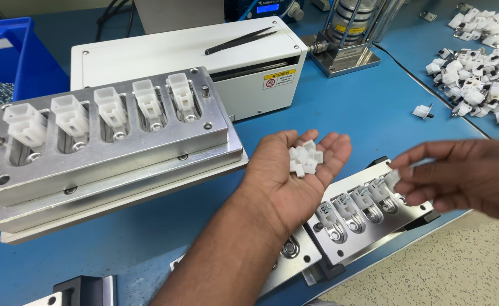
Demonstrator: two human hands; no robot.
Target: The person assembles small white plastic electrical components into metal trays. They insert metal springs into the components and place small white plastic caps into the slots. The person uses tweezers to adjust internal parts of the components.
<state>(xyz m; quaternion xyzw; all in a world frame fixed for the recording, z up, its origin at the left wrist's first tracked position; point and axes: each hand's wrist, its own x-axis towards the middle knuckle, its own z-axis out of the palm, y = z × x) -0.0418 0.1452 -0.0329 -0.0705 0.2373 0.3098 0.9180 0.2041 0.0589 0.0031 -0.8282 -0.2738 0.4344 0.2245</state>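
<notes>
Small white plastic pieces (302, 159) are heaped in the cupped palm of the left hand (295, 170), near the base of the fingers. Palm is turned up, fingers loosely spread and slightly curled, nothing pinched; forearm comes in from the bottom edge.

Right hand (459, 173) is held just above the right end of the small metal fixture (368, 212); thumb and fingers are drawn together, apparently pinching one white piece at the tip, though motion blur leaves that uncertain.

The small fixture is machined aluminium, set at an angle right at the table's front edge, with a row of pockets holding clear-and-metal parts. Open blue table surface (340, 107) is left between the hands and the equipment behind.

To the left, a large aluminium jig (108, 141) is tilted up on a plate, five white blocky housings seated in its slots. Behind it a white box-shaped machine (244, 62) is seen with black tweezers (241, 39) laid on top. A loose pile of white parts (479, 79) is spread at far right; a blue bin (11, 62) sits at far left.
</notes>
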